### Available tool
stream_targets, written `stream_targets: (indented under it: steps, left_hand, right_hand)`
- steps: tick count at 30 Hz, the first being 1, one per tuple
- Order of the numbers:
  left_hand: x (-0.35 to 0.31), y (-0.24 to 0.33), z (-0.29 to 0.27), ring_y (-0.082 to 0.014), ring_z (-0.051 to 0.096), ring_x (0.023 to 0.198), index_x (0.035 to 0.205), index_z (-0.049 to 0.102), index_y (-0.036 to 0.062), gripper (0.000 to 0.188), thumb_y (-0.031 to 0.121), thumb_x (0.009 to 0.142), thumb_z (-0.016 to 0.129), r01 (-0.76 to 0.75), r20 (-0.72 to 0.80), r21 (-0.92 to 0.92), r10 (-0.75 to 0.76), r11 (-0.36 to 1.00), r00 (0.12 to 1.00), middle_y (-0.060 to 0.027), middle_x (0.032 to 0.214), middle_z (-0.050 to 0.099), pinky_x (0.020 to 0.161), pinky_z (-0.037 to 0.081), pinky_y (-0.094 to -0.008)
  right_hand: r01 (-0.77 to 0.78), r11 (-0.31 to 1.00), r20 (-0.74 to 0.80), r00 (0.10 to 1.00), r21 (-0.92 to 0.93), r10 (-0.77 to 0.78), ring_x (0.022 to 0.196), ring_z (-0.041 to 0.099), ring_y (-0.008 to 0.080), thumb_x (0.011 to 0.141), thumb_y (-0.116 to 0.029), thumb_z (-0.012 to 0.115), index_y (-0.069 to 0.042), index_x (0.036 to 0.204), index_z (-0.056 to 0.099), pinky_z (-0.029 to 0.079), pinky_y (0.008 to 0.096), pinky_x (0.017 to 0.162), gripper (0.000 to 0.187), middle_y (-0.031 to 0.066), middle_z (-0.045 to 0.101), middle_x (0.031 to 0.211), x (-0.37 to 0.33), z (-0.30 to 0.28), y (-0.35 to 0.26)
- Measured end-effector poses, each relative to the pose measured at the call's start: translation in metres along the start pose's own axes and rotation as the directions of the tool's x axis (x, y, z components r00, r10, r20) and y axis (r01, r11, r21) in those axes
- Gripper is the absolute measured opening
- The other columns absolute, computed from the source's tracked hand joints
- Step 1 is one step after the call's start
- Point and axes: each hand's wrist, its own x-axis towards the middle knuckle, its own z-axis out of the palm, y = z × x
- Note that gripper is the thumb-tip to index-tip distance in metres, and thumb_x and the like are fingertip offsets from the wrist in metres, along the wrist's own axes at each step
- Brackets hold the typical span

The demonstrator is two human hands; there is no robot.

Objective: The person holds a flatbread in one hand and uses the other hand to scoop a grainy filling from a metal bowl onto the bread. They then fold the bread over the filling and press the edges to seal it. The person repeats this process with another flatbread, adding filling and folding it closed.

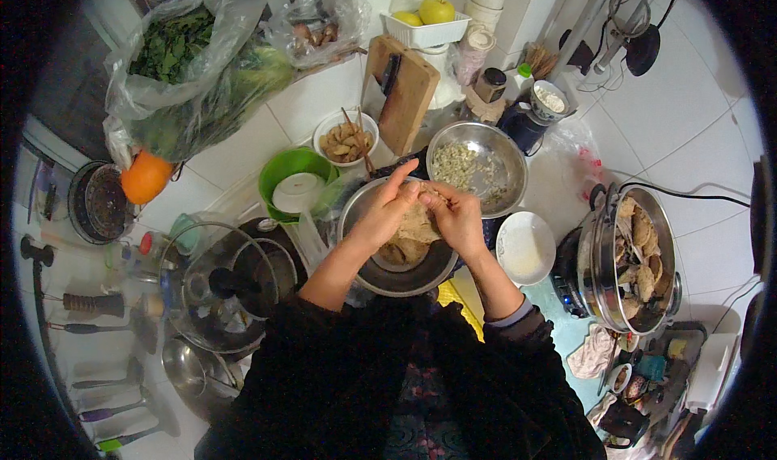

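Above a metal bowl (443, 275) my two hands meet around a lump of tan dough (417, 227). My left hand (388, 209) supports it from the left, one finger stretched upward and the others partly hidden. My right hand (457, 219) presses the lump with thumb and curled fingers. More brownish dough (396, 255) lies in the bowl below. Just beyond my right hand stands a wide steel bowl (511, 177) with pale chopped filling (455, 165). Beside my right wrist sits a white bowl (526, 250) with something pale inside.
At the right, a steamer pot (600, 258) holds tan pieces (639, 250). A green basin (271, 181), a white bowl of brown pieces (346, 139) with chopsticks (356, 140) and a cutting board (409, 92) stand behind. Glass lids (212, 250) are at the left.
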Motion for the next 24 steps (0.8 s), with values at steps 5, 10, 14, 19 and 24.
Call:
stream_targets:
  steps: [5, 10, 14, 19, 24]
  left_hand:
    - [0.007, -0.004, 0.000, -0.0164, 0.042, 0.115, 0.133, 0.031, 0.0043, 0.049, 0.017, 0.090, 0.049, -0.020, 0.143, -0.384, 0.081, 0.923, 0.986, -0.0118, 0.126, 0.042, 0.095, 0.035, -0.0310]
    - [0.002, -0.024, 0.025, -0.0136, 0.051, 0.103, 0.126, 0.042, 0.0017, 0.045, 0.015, 0.086, 0.056, -0.333, -0.257, -0.347, 0.253, 0.877, 0.933, -0.0057, 0.115, 0.053, 0.090, 0.040, -0.0266]
    - [0.000, -0.023, 0.017, -0.0109, 0.054, 0.094, 0.111, 0.055, -0.0009, 0.031, 0.013, 0.083, 0.060, -0.305, -0.329, -0.224, 0.223, 0.926, 0.918, -0.0053, 0.104, 0.059, 0.084, 0.043, -0.0246]
    - [-0.003, -0.018, 0.014, -0.0089, 0.057, 0.083, 0.099, 0.060, -0.0040, 0.020, 0.006, 0.082, 0.058, -0.329, -0.388, 0.169, 0.370, 0.929, 0.844, -0.0053, 0.091, 0.063, 0.075, 0.046, -0.0231]
    - [-0.005, -0.005, -0.001, -0.0086, 0.057, 0.081, 0.098, 0.060, -0.0044, 0.019, 0.005, 0.082, 0.058, -0.237, -0.313, 0.220, 0.299, 0.946, 0.901, -0.0050, 0.089, 0.063, 0.073, 0.046, -0.0227]
  right_hand:
    - [-0.162, 0.982, -0.058, 0.984, 0.101, 0.168, 0.071, 0.056, 0.0104, 0.084, -0.012, 0.058, 0.000, 0.098, 0.064, 0.045, 0.0243, 0.066, 0.019, 0.0082, 0.066, 0.079, 0.012, -0.009, 0.010]
    - [-0.141, 0.926, 0.010, 0.989, 0.351, 0.146, 0.076, 0.053, 0.0094, 0.089, -0.021, 0.053, 0.001, 0.101, 0.062, 0.044, 0.0242, 0.071, 0.027, 0.0027, 0.063, 0.083, 0.009, 0.000, 0.005]
    - [-0.210, 0.910, 0.090, 0.978, 0.358, 0.190, 0.078, 0.052, 0.0086, 0.089, -0.023, 0.053, 0.003, 0.102, 0.061, 0.043, 0.0237, 0.073, 0.029, 0.0027, 0.062, 0.086, 0.007, -0.003, 0.005]
    - [-0.150, 0.962, 0.054, 0.988, 0.226, 0.142, 0.072, 0.052, 0.0066, 0.087, -0.021, 0.057, 0.003, 0.093, 0.064, 0.044, 0.0228, 0.066, 0.026, 0.0017, 0.063, 0.079, 0.007, 0.001, 0.007]
    - [-0.155, 0.930, 0.107, 0.986, 0.333, 0.126, 0.070, 0.051, 0.0053, 0.087, -0.023, 0.057, 0.004, 0.093, 0.064, 0.044, 0.0222, 0.063, 0.028, 0.0012, 0.063, 0.079, 0.002, 0.003, 0.002]
